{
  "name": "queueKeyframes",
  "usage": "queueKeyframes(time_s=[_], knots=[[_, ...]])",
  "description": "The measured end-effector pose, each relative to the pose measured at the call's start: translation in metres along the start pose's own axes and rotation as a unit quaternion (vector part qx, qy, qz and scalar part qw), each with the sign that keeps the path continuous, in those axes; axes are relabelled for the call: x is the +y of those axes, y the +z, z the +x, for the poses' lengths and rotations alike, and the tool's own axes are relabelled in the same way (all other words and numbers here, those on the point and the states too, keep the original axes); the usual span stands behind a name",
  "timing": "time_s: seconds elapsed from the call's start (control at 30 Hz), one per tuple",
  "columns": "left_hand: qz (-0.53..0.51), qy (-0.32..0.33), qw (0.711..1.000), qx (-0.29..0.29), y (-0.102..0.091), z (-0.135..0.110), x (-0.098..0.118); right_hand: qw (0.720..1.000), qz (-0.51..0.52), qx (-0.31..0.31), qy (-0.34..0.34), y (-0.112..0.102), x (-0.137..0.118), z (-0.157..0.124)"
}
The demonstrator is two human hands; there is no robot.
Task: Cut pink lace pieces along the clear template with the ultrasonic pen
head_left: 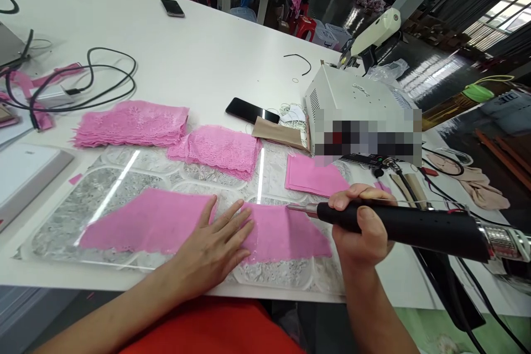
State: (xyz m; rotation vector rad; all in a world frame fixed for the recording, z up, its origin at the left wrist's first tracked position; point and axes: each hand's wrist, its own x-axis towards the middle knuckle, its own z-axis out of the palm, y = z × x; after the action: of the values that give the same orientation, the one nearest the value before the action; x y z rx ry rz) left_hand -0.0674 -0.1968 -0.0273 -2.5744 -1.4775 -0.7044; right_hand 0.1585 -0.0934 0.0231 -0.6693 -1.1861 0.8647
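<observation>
My left hand (211, 251) lies flat with fingers spread, pressing on pink lace fabric pieces (145, 221) that lie on a clear patterned mat (58, 232). The fabric reaches out on both sides of the hand; whether it is joined beneath the fingers is hidden. My right hand (360, 240) is wrapped around a black cylindrical handheld tool (431, 227). Its tapered metal tip points left and meets the upper edge of the right-hand pink piece (290, 238). Beyond the hands are two stacks of folded lace, a left one (133, 124) and a middle one (224, 149), plus smooth pink pieces (315, 174).
A pale metal box (348, 91) stands at the back right. Near it lie a black phone (251, 110) and brown card (277, 133). Another phone (172, 8) rests farther back. Black cables (112, 50) loop at left, beside a white box (33, 177).
</observation>
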Motion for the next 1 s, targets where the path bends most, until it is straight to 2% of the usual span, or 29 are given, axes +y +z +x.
queueKeyframes(time_s=[0.57,0.8,1.0], knots=[[0.010,0.001,1.000,-0.004,0.001,-0.003,0.001,1.000,-0.030,-0.008,0.002,0.003,-0.002,-0.002],[0.016,0.007,1.000,-0.004,0.000,-0.003,0.000,0.999,-0.003,-0.037,0.008,0.016,-0.002,-0.005],[-0.003,-0.012,1.000,-0.001,-0.001,-0.003,0.002,0.999,0.016,-0.048,0.010,0.022,0.002,-0.006]])
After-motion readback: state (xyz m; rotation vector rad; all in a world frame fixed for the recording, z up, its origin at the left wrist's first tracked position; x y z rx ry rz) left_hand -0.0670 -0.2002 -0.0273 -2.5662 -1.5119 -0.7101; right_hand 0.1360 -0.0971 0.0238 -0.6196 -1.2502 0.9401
